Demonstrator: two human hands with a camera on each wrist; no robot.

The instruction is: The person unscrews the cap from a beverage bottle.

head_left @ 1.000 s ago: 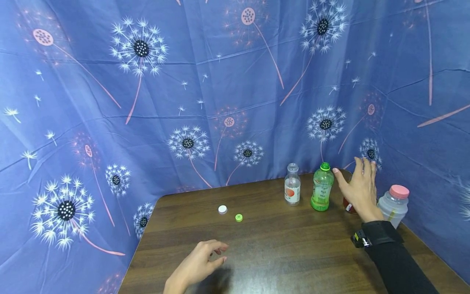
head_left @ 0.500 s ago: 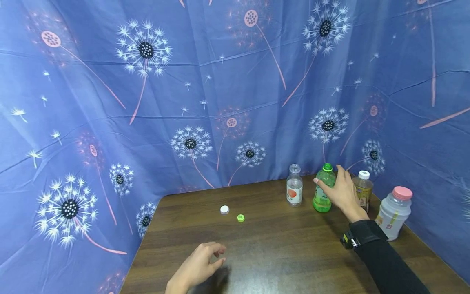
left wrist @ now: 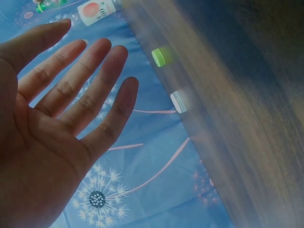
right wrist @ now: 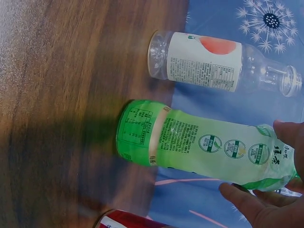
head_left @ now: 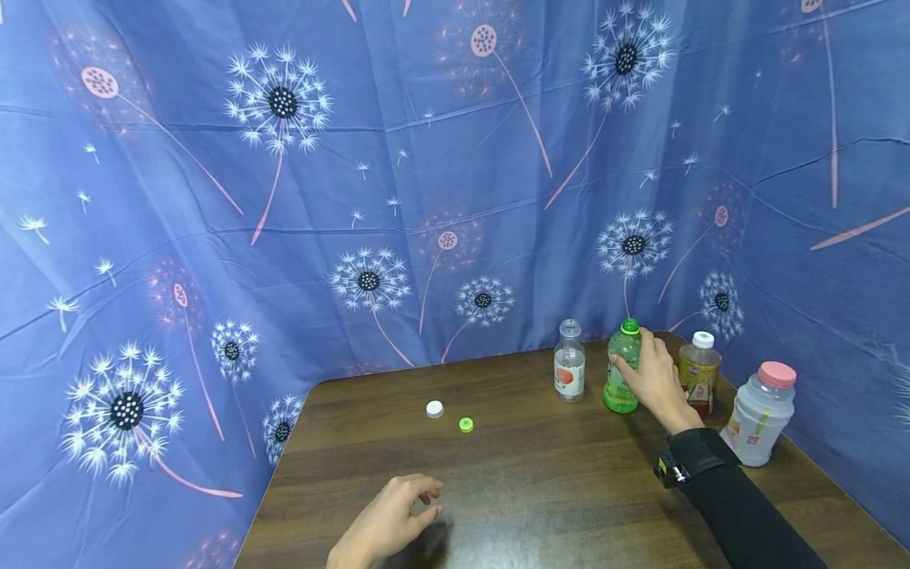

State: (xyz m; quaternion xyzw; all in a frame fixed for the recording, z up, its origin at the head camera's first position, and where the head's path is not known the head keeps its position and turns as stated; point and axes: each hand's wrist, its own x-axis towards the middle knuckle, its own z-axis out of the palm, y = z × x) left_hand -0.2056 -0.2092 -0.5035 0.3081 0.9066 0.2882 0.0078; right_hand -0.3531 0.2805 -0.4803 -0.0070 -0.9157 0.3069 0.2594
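My right hand [head_left: 655,378] is at the upper part of a green plastic drink bottle [head_left: 621,399], thumb on one side and fingers round the other. The bottle stands upright and capless on the table; its printed label [right wrist: 209,142] shows in the right wrist view. To its left stands a clear capless bottle [head_left: 569,370] with a peach-coloured fruit on its label. My left hand [head_left: 390,515] hovers over the near side of the table, fingers relaxed and holding nothing. Beyond it lie a white cap [head_left: 434,408] and a green cap [head_left: 465,424].
Right of my right hand are a bottle with a white cap and yellow label [head_left: 700,371] and a pale jar with a pink lid [head_left: 761,415]. A blue dandelion-print curtain [head_left: 455,174] hangs along the back and sides of the brown table [head_left: 540,482].
My right hand has moved left from the white-capped bottle to the green bottle and closed round its upper part. The left hand has stayed nearly in place.
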